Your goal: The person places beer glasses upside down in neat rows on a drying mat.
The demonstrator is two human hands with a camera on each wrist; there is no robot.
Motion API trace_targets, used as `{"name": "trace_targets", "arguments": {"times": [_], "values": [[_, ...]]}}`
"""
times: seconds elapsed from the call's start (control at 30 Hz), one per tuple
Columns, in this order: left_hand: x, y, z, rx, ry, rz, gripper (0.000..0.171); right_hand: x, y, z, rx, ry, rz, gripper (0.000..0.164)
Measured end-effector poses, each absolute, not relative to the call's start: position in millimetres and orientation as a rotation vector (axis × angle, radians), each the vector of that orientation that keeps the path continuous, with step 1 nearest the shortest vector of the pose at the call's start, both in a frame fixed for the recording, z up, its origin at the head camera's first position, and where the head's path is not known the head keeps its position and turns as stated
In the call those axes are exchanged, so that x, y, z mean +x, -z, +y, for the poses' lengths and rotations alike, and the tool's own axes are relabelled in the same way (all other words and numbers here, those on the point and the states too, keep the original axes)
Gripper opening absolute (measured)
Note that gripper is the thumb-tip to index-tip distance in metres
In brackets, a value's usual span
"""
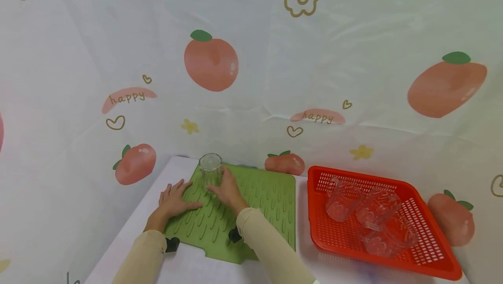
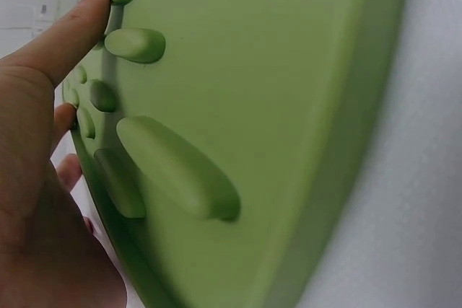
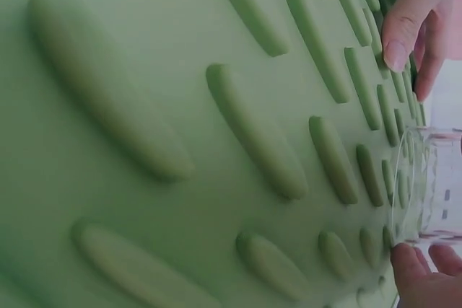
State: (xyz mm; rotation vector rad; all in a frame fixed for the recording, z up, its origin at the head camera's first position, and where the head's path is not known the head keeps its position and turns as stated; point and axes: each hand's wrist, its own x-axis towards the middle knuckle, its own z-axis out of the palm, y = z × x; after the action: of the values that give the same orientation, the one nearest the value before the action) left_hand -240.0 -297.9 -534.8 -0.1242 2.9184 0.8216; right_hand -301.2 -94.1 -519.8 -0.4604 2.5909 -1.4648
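Observation:
A clear glass stands at the far left of a green drying mat with raised oblong ridges. My right hand holds the glass from its right side, thumb and fingers at its wall. In the right wrist view, the fingertips touch the glass close to the mat. My left hand rests at the mat's left edge with fingers spread. The left thumb lies over the ridges in the left wrist view, while the other fingers reach past the edge.
A red perforated basket stands right of the mat, holding several clear glass mugs. Behind the white table hangs a white cloth printed with fruit, flowers and hearts.

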Motion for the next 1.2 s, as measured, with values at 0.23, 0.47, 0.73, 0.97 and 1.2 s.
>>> {"name": "trace_targets", "arguments": {"times": [0.23, 0.47, 0.73, 0.97, 1.2], "values": [[-240.1, 530.9, -296.9, -0.133, -0.801, 2.897, 0.102, -300.4, 513.4, -85.4, -0.459, 1.336, 2.671, 0.094], [-242.5, 534.0, -298.3, -0.105, -0.788, 2.918, 0.102, -299.9, 508.2, -70.0, -0.519, 1.159, 2.743, 0.100], [-240.0, 532.9, -299.6, -0.097, -0.782, 2.923, 0.104, -296.6, 499.7, -59.6, -0.635, 0.689, 2.964, 0.105], [-237.5, 532.9, -298.5, -0.108, -0.788, 2.923, 0.102, -294.6, 489.6, -50.5, -0.595, 0.351, 3.033, 0.104], [-237.1, 534.6, -297.0, -0.123, -0.814, 2.918, 0.102, -290.6, 485.6, -36.7, -0.589, 0.382, 3.040, 0.101]]}}
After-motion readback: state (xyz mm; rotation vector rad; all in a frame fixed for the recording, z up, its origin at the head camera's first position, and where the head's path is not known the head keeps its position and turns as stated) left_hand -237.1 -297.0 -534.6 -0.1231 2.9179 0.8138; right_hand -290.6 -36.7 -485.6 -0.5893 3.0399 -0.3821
